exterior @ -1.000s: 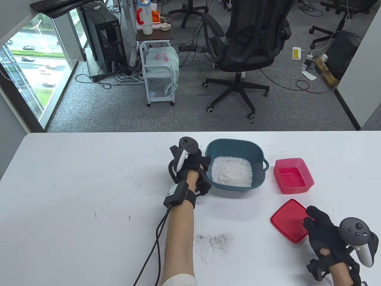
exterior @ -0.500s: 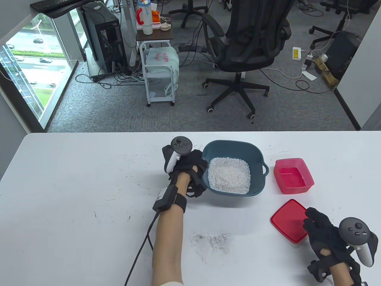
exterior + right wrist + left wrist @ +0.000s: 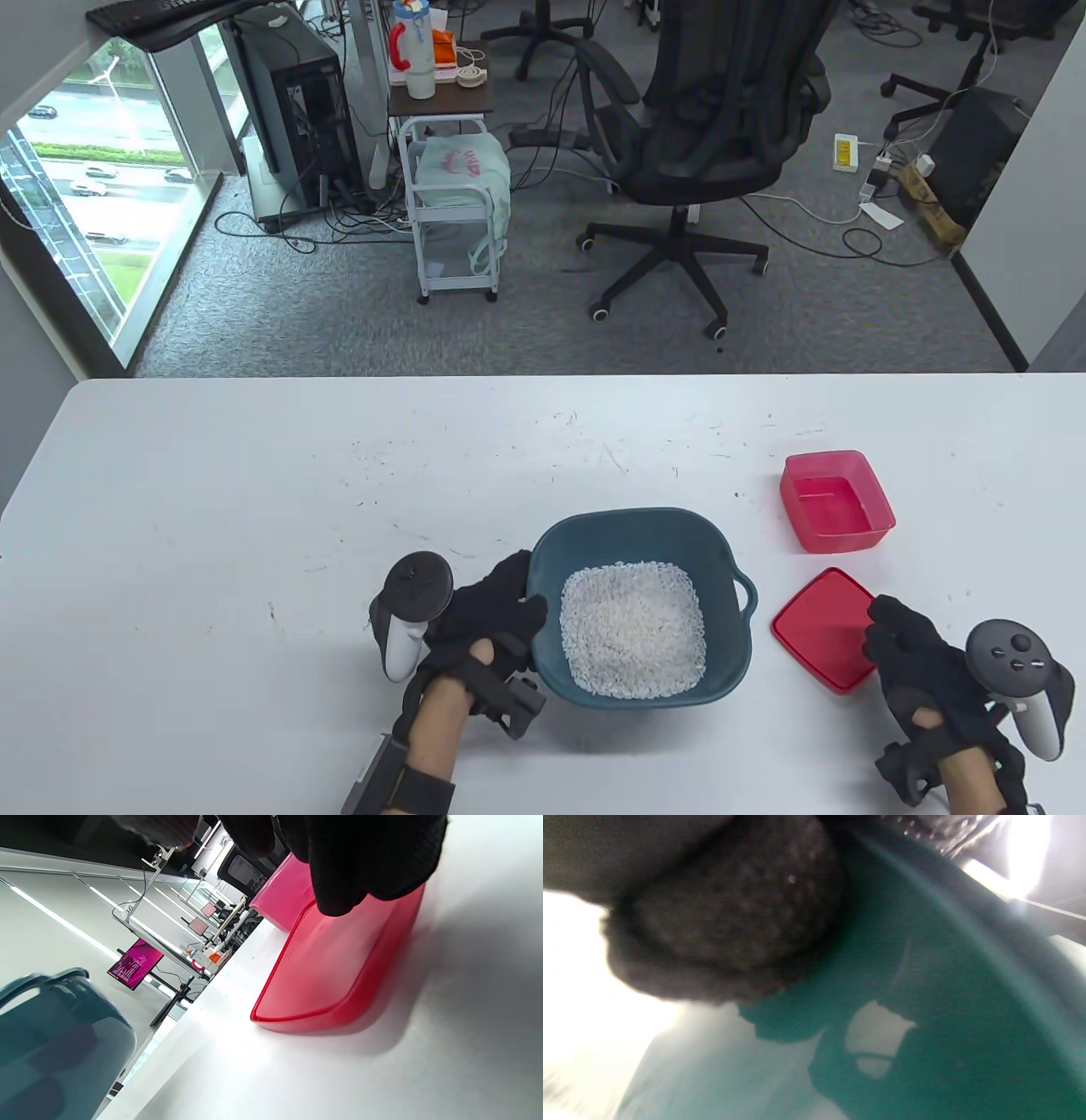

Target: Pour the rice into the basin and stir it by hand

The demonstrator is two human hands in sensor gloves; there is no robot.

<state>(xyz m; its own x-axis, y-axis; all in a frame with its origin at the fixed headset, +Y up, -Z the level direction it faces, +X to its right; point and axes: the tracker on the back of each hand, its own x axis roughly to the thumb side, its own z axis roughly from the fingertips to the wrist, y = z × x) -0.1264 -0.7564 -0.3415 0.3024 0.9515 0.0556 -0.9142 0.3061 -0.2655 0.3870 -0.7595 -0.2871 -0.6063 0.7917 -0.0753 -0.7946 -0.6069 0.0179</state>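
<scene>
The teal basin is seen near the front edge of the tabletop, about midway along it, and the rice is already heaped inside. The left hand is pressed against the basin's left rim, fingers curled over the lip and gripping it; the left wrist view shows a gloved finger laid on the teal wall. The right hand is rested toward the front right corner, apart from the basin, its fingers lying relaxed on the red lid and holding nothing. The basin is squarish, with no marked long axis; its loop handle is pointed toward the right edge. The rice thus lies between the hands, and the free right hand is judged the likelier one for stirring. The emptied pink container is seen nearer the right edge, behind the lid.
</scene>
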